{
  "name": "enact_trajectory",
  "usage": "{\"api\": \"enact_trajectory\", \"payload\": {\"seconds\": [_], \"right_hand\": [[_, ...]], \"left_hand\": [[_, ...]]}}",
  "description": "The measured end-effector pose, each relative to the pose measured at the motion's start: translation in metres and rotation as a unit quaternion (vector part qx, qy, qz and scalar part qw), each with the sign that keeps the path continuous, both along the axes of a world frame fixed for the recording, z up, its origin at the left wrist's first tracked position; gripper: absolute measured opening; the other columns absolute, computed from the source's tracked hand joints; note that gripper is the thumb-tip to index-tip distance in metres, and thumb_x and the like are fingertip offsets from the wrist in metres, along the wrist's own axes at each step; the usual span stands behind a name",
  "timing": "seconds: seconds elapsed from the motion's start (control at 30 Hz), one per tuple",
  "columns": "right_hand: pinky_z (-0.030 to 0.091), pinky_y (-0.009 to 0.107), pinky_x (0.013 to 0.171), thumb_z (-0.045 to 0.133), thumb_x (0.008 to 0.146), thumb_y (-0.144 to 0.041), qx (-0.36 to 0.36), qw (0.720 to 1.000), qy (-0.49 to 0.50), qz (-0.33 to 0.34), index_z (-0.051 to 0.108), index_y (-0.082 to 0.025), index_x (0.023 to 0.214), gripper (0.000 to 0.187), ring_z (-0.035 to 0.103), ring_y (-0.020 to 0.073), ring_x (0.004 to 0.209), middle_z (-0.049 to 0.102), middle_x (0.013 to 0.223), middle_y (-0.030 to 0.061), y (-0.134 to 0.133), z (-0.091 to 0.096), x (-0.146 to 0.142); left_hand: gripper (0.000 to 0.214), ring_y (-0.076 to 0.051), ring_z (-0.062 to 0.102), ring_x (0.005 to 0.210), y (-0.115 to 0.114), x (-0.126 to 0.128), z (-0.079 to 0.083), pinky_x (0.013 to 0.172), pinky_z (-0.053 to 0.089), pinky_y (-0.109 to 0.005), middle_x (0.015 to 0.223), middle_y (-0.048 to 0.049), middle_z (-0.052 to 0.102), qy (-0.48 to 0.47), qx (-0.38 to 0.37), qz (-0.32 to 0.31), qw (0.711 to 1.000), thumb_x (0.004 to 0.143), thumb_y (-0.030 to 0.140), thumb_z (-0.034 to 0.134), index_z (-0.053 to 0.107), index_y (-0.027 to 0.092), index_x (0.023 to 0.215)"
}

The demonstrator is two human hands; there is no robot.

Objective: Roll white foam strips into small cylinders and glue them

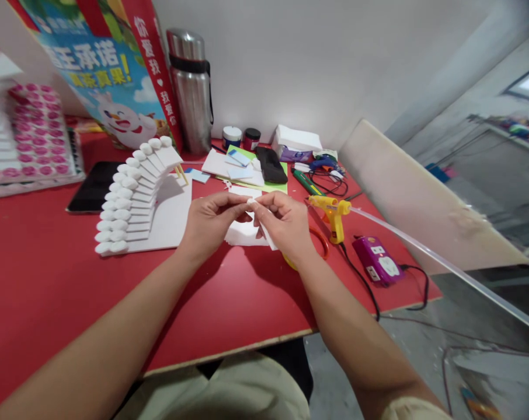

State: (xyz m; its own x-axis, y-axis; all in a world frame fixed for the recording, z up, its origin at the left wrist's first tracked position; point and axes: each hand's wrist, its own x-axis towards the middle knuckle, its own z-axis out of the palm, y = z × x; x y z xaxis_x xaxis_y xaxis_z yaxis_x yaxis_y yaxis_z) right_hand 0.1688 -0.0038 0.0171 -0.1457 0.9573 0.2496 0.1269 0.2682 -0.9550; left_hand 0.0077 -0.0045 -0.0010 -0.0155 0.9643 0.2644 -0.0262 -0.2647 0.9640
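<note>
My left hand (pixel 212 221) and my right hand (pixel 282 221) meet above the red table (pixel 49 274), fingers pinched together on a small white foam strip (pixel 264 228). The strip runs down from the fingertips past my right palm. Beneath the hands lies a white foam sheet piece (pixel 243 233). To the left stands a white foam staircase model (pixel 133 195) with rounded knobs along its steps.
A yellow glue gun (pixel 332 214) with a long clear glue stick lies right of my hands, beside a purple power socket (pixel 377 259). A steel flask (pixel 190 87), paint jars, tissues, foam scraps and a black phone (pixel 93 185) sit behind. A white board leans at right.
</note>
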Motion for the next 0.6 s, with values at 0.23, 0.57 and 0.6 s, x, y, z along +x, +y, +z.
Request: {"api": "enact_trajectory", "payload": {"seconds": [0.23,0.57,0.6], "right_hand": [[0.052,0.022,0.044,0.075,0.088,-0.05,-0.032,0.999,0.015,0.026,0.066,-0.019,0.085,0.033,0.06,0.0106,0.048,0.066,0.064,-0.0033,0.0028,0.0008,0.002],[0.049,0.025,0.056,0.071,0.089,-0.033,0.029,0.996,-0.077,-0.019,0.067,-0.02,0.087,0.014,0.061,0.0115,0.056,0.071,0.073,-0.0014,0.0098,-0.0072,0.0047],[0.048,0.025,0.057,0.07,0.09,-0.034,0.039,0.995,-0.091,-0.031,0.067,-0.02,0.085,0.015,0.061,0.012,0.057,0.07,0.071,-0.0015,0.0095,-0.0081,0.0045]], "left_hand": [[0.018,-0.016,0.068,0.07,-0.0005,-0.0017,0.0023,0.07,0.055,-0.028,0.082,-0.0037,0.077,0.066,0.059,-0.024,0.996,0.092,0.028,0.069,0.084,0.02,0.098],[0.016,-0.013,0.057,0.065,0.002,-0.0013,0.0023,0.063,0.046,-0.025,0.075,-0.0018,0.07,0.05,-0.006,-0.005,0.999,0.092,0.025,0.066,0.079,0.017,0.096],[0.015,-0.013,0.056,0.065,0.0018,-0.0004,0.0022,0.064,0.045,-0.025,0.075,-0.0016,0.069,0.033,-0.015,-0.012,0.999,0.091,0.026,0.067,0.079,0.017,0.092]]}}
